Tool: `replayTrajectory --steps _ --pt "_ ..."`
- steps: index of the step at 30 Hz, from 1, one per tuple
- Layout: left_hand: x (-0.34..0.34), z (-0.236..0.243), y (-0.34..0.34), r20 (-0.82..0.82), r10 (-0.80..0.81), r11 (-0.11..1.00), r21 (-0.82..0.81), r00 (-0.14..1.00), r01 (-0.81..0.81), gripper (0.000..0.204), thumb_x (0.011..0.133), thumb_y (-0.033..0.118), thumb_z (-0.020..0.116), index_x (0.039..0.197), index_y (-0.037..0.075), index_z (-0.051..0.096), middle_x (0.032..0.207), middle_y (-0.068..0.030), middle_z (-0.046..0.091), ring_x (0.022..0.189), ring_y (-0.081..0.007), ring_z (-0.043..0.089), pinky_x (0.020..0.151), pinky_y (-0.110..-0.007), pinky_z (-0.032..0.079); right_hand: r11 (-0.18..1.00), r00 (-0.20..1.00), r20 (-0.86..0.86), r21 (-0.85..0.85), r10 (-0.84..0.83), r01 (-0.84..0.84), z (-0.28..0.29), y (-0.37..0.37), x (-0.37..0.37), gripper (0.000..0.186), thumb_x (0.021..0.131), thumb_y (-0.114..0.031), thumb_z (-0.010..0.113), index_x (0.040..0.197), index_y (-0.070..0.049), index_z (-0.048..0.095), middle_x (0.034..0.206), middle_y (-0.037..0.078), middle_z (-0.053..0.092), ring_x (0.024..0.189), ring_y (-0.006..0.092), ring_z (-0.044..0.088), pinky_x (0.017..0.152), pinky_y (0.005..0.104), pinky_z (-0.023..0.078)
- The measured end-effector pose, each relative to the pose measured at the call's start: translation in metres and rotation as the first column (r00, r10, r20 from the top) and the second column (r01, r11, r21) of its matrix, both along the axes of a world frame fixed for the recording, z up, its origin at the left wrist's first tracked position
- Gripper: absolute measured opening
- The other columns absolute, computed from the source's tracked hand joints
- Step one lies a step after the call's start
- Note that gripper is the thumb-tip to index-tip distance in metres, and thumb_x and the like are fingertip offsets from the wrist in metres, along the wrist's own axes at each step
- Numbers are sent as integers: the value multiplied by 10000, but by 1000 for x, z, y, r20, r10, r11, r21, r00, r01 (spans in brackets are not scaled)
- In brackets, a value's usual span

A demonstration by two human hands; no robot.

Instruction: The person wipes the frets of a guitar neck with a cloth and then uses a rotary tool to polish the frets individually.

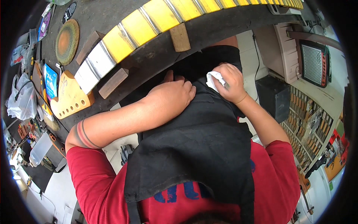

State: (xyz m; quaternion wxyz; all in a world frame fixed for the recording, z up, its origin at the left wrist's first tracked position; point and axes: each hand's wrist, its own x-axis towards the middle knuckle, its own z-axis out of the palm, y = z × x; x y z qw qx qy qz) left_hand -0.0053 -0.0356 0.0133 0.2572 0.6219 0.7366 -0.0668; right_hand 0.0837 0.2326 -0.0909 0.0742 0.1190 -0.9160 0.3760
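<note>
Though bright white, crumpled wad (212, 82) part-hidden

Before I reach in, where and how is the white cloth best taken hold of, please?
Probably pinch the white cloth by its free left edge, coming from the left: that crumpled part juts out, while the right hand covers its right side.

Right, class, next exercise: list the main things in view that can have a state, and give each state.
White wad: crumpled, gripped.
Right hand: closed around the wad.
Black apron: worn, creased.
Left hand: resting on the apron, fingers bent.
Yellow-and-silver strip: lying along the dark bench.
Round pad: lying flat, orange in the middle.
Holed yellow board: lying near the bench's edge.
Plastic bag: crumpled.
</note>
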Motion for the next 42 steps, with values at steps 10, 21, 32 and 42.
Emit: replayTrajectory --steps 10,21,32,42 --pt "1 -1 -1 -21 -11 1000 -8 1000 11 507 1047 104 606 1547 28 642 1300 -122 703 1285 -302 692 1263 -564 501 1000 1000 13 11 18 -19 -4 3 1 279 874 -134 858 1104 -54 722 1052 152 751 1045 403 741 972 491 584" --pt "-2 2 1 15 6 1000 -17 1000 -6 507 1050 87 587 1550 24 651 1286 -130 694 1280 -299 692 1263 -576 501 1000 1000 22 3 9 -9 -3 2 1 268 879 -133 857 1095 -54 720 1049 152 751 1039 401 742 962 491 585" --pt "-1 2 1 -3 14 1000 10 1000 -14 514 1048 102 590 1554 28 648 1301 -129 697 1281 -302 692 1253 -568 506 1000 1000 21 1 19 -19 -1 3 -1 256 886 -142 853 1086 -54 720 1028 151 738 1015 406 731 952 495 579" --pt "-2 4 2 -23 -28 999 -28 999 27 552 1046 119 573 1586 12 621 1333 -140 694 1297 -323 678 1242 -589 506 1000 999 43 -3 21 -21 1 3 -2 239 874 -152 865 1059 -67 742 1017 135 749 975 388 725 906 480 569"
